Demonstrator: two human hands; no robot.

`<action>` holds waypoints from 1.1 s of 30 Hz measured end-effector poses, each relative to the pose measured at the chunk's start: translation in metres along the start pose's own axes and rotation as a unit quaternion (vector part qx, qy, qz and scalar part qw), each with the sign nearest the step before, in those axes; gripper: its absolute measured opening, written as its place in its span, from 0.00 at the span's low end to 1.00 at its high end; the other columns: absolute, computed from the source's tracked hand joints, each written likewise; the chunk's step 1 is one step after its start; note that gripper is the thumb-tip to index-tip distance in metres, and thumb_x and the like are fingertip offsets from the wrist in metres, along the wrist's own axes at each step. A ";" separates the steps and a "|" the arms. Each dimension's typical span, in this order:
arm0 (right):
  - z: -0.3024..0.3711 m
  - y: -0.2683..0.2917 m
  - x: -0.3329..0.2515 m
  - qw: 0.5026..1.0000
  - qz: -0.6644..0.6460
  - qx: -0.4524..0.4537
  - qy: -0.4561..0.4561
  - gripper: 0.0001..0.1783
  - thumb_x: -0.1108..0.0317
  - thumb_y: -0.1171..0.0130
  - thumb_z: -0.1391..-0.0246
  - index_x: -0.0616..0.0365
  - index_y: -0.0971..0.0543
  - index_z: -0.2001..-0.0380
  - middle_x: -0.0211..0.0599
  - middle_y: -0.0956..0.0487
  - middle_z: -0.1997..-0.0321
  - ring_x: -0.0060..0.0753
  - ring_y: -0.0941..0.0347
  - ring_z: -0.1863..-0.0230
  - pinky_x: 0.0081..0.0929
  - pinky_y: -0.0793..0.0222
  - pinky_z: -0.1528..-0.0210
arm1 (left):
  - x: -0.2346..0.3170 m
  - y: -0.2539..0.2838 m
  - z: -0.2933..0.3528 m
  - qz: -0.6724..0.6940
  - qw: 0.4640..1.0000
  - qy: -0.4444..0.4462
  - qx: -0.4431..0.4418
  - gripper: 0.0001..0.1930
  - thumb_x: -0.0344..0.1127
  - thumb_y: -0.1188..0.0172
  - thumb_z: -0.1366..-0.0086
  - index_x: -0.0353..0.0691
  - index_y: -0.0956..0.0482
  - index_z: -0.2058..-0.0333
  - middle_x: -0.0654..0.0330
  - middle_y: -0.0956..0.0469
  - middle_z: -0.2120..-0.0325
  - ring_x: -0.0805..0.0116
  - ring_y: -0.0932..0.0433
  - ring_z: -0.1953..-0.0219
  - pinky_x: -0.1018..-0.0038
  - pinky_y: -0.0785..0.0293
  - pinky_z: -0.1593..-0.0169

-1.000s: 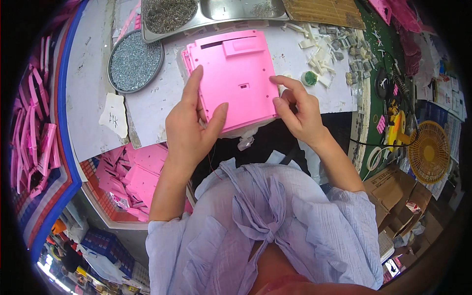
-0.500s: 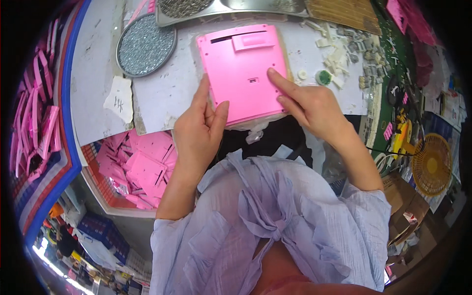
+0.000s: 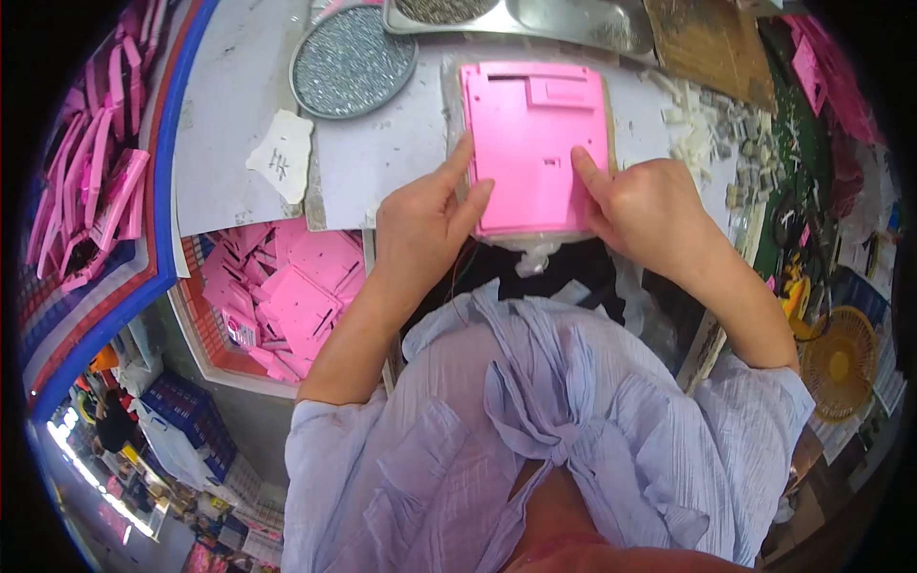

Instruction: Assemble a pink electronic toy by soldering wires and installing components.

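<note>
A flat pink plastic casing panel point(image 3: 525, 186) lies on the worktop in front of me, on a pale backing. It has a raised block at its upper right, a dark slot along the top and a small opening near the middle. My left hand point(image 3: 425, 220) grips its left side, index finger along the edge and thumb on the lower left corner. At the right side, my right hand point(image 3: 654, 205) has its index fingertip on the panel's face. The other right fingers curl in by the lower right edge, and what lies under them is hidden.
A round tray of small metal parts point(image 3: 353, 62) and a steel tray point(image 3: 573, 21) stand at the back. White and grey pieces point(image 3: 740, 153) lie to the right. Lower left, a crate point(image 3: 196, 329) holds pink panels; more pink parts point(image 3: 86, 172) are stacked far left. A yellow fan point(image 3: 841, 363) stands right.
The view has shifted, so the worktop appears farther right. The pink panel looks straighter in the picture. Both hands stay at its sides, and the right fingers look more curled.
</note>
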State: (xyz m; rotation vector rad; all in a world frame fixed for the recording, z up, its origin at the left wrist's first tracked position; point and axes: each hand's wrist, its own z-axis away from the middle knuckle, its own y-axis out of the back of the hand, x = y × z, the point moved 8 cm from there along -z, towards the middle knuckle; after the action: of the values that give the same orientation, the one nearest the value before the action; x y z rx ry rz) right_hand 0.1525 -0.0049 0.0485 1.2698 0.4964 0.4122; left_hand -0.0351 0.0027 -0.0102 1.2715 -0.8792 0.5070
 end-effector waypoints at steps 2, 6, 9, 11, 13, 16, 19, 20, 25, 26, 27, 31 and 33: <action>-0.007 0.007 -0.006 0.999 0.030 -0.032 0.017 0.17 0.63 0.38 0.46 0.61 0.17 0.56 0.41 0.20 0.82 0.48 0.21 0.79 0.44 0.26 0.75 | 0.004 0.011 -0.013 0.024 0.997 -0.009 -0.070 0.23 0.36 0.33 0.34 0.41 0.20 0.41 0.63 0.31 0.83 0.74 0.32 0.79 0.74 0.32 0.72; -0.038 0.027 -0.011 0.989 0.043 -0.098 0.098 0.08 0.63 0.37 0.49 0.57 0.16 0.73 0.42 0.18 0.77 0.49 0.18 0.74 0.46 0.23 0.69 | -0.023 0.081 -0.062 0.009 0.984 -0.095 0.153 0.12 0.36 0.31 0.36 0.41 0.13 0.55 0.61 0.22 0.76 0.72 0.24 0.71 0.71 0.29 0.63; -0.098 0.053 -0.021 0.985 0.031 -0.115 0.124 0.07 0.64 0.36 0.52 0.55 0.16 0.76 0.44 0.17 0.74 0.48 0.18 0.67 0.46 0.22 0.65 | -0.037 0.114 -0.083 -0.412 0.894 -0.022 0.173 0.07 0.37 0.31 0.39 0.42 0.13 0.64 0.60 0.17 0.67 0.62 0.20 0.60 0.62 0.31 0.51; -0.149 0.058 -0.031 0.985 0.012 0.063 0.158 0.06 0.65 0.34 0.53 0.54 0.16 0.77 0.40 0.20 0.72 0.44 0.22 0.59 0.42 0.24 0.59 | -0.039 0.108 -0.093 -0.363 0.919 -0.033 0.150 0.07 0.37 0.31 0.40 0.43 0.13 0.65 0.62 0.17 0.66 0.60 0.22 0.57 0.57 0.35 0.48; -0.193 0.040 -0.040 0.956 0.015 0.214 0.201 0.05 0.67 0.35 0.53 0.51 0.14 0.71 0.30 0.20 0.61 0.40 0.28 0.48 0.41 0.30 0.45 | -0.045 0.101 -0.099 -0.314 0.936 -0.048 0.149 0.06 0.37 0.32 0.40 0.44 0.12 0.66 0.62 0.17 0.66 0.58 0.22 0.56 0.56 0.36 0.47; -0.233 0.005 -0.054 0.953 0.075 0.202 0.215 0.06 0.66 0.37 0.51 0.49 0.13 0.70 0.28 0.20 0.62 0.38 0.28 0.46 0.42 0.32 0.44 | -0.054 0.109 -0.092 -0.257 0.946 -0.060 0.188 0.05 0.36 0.33 0.39 0.42 0.13 0.67 0.61 0.17 0.67 0.57 0.21 0.59 0.57 0.34 0.51; -0.247 0.008 -0.060 0.962 0.091 0.160 0.201 0.08 0.65 0.39 0.50 0.48 0.12 0.70 0.26 0.19 0.61 0.37 0.29 0.46 0.41 0.33 0.44 | -0.062 0.119 -0.088 -0.202 0.954 -0.047 0.215 0.06 0.35 0.33 0.39 0.40 0.15 0.70 0.58 0.17 0.69 0.56 0.21 0.63 0.57 0.31 0.56; -0.249 0.006 -0.061 0.962 0.092 0.150 0.206 0.08 0.65 0.39 0.50 0.48 0.12 0.70 0.26 0.19 0.61 0.37 0.29 0.45 0.41 0.33 0.44 | -0.060 0.123 -0.086 -0.174 0.961 -0.031 0.212 0.06 0.34 0.33 0.39 0.38 0.15 0.71 0.57 0.18 0.70 0.56 0.21 0.65 0.59 0.30 0.58; -0.256 0.009 -0.049 0.977 0.074 0.104 0.170 0.07 0.65 0.37 0.51 0.51 0.13 0.70 0.26 0.17 0.61 0.36 0.28 0.47 0.40 0.31 0.46 | -0.032 0.094 -0.067 -0.002 0.986 -0.032 0.164 0.09 0.33 0.34 0.35 0.33 0.20 0.70 0.53 0.23 0.75 0.59 0.25 0.72 0.66 0.29 0.65; -0.253 0.018 -0.040 0.979 0.049 0.124 0.157 0.06 0.65 0.37 0.50 0.52 0.14 0.70 0.27 0.16 0.61 0.37 0.27 0.49 0.39 0.31 0.47 | -0.025 0.080 -0.069 0.037 0.989 -0.035 0.138 0.09 0.33 0.34 0.35 0.33 0.20 0.70 0.53 0.23 0.75 0.59 0.25 0.72 0.65 0.29 0.65; -0.250 0.033 -0.034 0.978 0.022 0.146 0.149 0.06 0.65 0.38 0.50 0.53 0.14 0.70 0.27 0.16 0.61 0.38 0.26 0.51 0.39 0.31 0.47 | -0.016 0.069 -0.068 0.072 0.990 -0.035 0.116 0.09 0.33 0.34 0.34 0.33 0.20 0.69 0.52 0.24 0.75 0.59 0.25 0.72 0.65 0.29 0.65; -0.211 0.066 0.013 0.928 -0.184 0.283 0.159 0.08 0.67 0.35 0.48 0.57 0.17 0.66 0.38 0.20 0.68 0.42 0.26 0.62 0.40 0.29 0.55 | 0.006 0.035 -0.078 0.092 0.994 -0.041 0.039 0.11 0.35 0.37 0.33 0.33 0.21 0.71 0.51 0.23 0.75 0.54 0.24 0.71 0.63 0.28 0.65; -0.162 0.089 0.044 0.903 -0.324 0.262 0.101 0.04 0.68 0.35 0.51 0.56 0.19 0.74 0.36 0.19 0.67 0.44 0.26 0.60 0.40 0.29 0.55 | 0.019 0.030 -0.082 0.016 0.997 -0.072 0.027 0.12 0.36 0.38 0.33 0.33 0.22 0.71 0.50 0.23 0.74 0.51 0.23 0.70 0.60 0.27 0.63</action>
State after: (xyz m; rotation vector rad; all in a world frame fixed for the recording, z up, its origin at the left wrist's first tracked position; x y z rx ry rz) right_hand 0.0950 0.1705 0.0939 1.4833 1.2223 -0.1778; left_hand -0.0242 0.0860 0.0191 1.3571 -1.0127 0.4707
